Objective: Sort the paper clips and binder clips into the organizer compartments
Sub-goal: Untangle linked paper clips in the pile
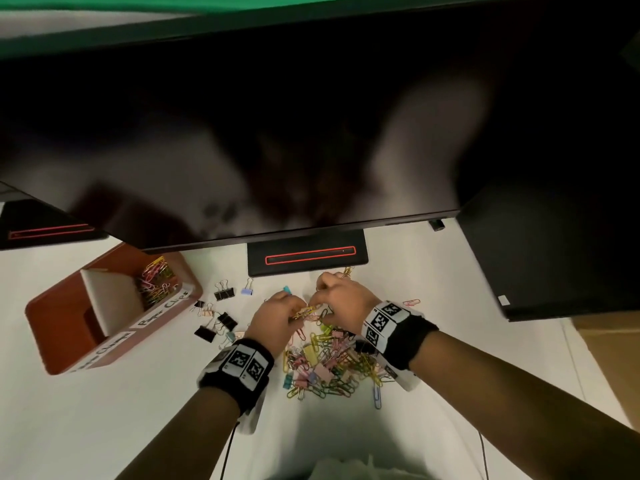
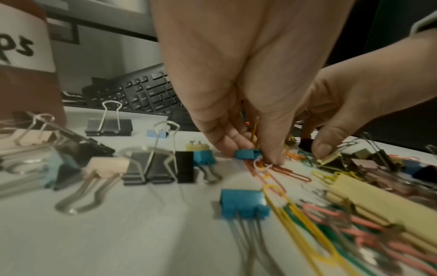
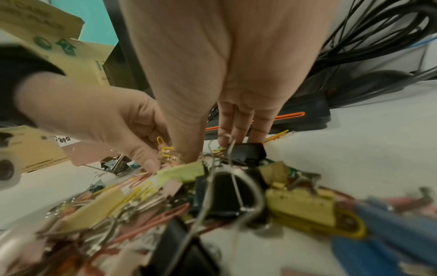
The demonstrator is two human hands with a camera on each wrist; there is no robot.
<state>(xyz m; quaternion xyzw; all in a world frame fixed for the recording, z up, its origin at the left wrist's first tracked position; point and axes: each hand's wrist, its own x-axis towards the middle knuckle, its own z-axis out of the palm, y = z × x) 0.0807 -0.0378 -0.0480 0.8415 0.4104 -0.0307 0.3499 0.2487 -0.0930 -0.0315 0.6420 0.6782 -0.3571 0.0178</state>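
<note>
Left hand (image 1: 277,315) fingers curled down, pinching a small bunch of yellow paper clips (image 1: 304,311) at the far edge of the pile; in the left wrist view its fingertips (image 2: 272,158) press onto orange clips on the table right beside a small blue binder clip (image 2: 247,154); right hand (image 1: 341,299) just beside it, nearly touching, fingers bent down into the same spot; what it has hold of cannot be told, thumb tip sits at a yellow-green binder clip (image 3: 187,171) in the right wrist view, other fingers down behind a black binder clip (image 3: 248,152); mixed pile (image 1: 329,365) of coloured paper clips and pastel binder clips lies on the white table (image 1: 104,427) directly below and between both wrists; loose black binder clips (image 1: 223,292) and a few small pastel ones scattered left of the hands, between pile and organizer; brown organizer (image 1: 62,327) well left of the hands, white divider inside, far compartment holds a heap of coloured paper clips (image 1: 157,282), near compartment looks dark, contents not clear; handwritten labels on its front wall; black monitor (image 1: 277,133) overhangs the table behind the hands, its stand base (image 1: 308,258) with red outline just beyond the right hand; keyboard (image 2: 141,93) visible under the monitor in the left wrist view
</note>
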